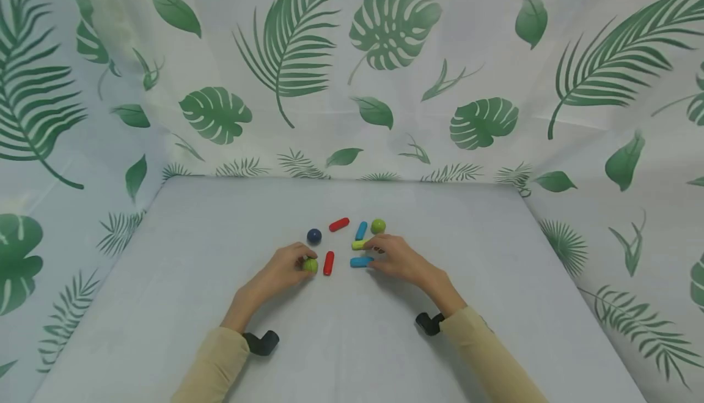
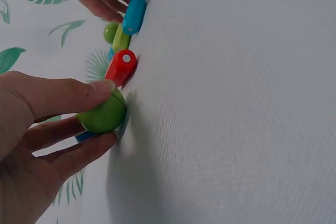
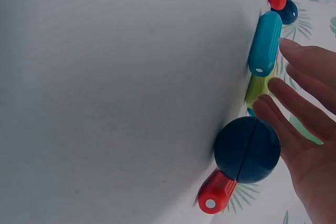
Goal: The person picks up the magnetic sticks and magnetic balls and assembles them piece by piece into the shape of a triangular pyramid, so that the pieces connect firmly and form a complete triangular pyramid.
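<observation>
My left hand grips a green ball between thumb and fingers, low over the white cloth. Just right of it lies a red stick. My right hand is loosely spread beside a light blue stick and a yellow-green stick; its thumb comes close to the blue one, and contact is unclear. In the right wrist view, a dark blue ball and a red stick lie near this hand, which hides them in the head view.
Behind the hands lie another dark blue ball, a red stick, a light blue stick and a green ball. Leaf-patterned curtains enclose the white table at the back and sides.
</observation>
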`<action>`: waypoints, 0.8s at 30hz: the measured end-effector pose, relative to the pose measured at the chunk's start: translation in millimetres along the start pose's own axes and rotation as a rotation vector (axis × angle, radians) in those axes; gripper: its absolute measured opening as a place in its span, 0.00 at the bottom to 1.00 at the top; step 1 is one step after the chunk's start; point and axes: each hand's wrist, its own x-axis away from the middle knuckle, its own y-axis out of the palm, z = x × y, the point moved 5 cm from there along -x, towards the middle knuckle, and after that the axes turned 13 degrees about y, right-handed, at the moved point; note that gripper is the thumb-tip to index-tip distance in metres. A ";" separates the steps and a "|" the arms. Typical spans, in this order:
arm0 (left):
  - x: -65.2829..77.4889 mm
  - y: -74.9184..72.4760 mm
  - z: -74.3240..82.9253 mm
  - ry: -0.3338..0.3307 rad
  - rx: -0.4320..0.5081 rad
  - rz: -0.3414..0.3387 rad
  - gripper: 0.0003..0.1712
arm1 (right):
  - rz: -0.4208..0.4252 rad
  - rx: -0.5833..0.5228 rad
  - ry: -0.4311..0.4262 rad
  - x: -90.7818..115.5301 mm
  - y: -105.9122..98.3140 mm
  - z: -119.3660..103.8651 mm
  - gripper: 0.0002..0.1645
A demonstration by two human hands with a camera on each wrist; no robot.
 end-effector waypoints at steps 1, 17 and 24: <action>-0.5 0.7 0.5 0.003 -0.002 0.000 0.19 | -0.002 0.004 0.002 -0.2 0.4 -1.1 0.21; -10.1 11.6 9.4 -0.017 0.015 -0.030 0.19 | -0.064 0.034 0.031 -7.0 13.2 -2.2 0.22; -16.4 16.2 11.1 -0.005 0.012 -0.039 0.17 | -0.030 0.075 -0.001 -7.3 16.4 -3.1 0.18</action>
